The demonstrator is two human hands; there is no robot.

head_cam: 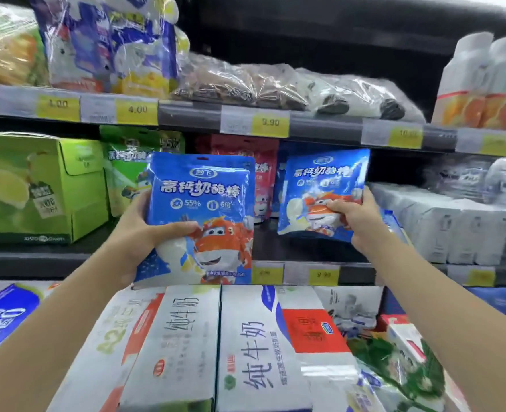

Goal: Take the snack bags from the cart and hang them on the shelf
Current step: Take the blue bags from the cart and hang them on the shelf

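Blue glossy snack bag (199,215) gripped in left hand (144,230); right hand (357,217) grips second blue bag (320,191). Advice: align top hole with shelf (320,126) hook, push level; hook unseen.

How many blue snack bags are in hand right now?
2: one blue bag in the left hand, one blue bag in the right hand. More may hang hidden behind.

Shelf price tags (405,133) blurred
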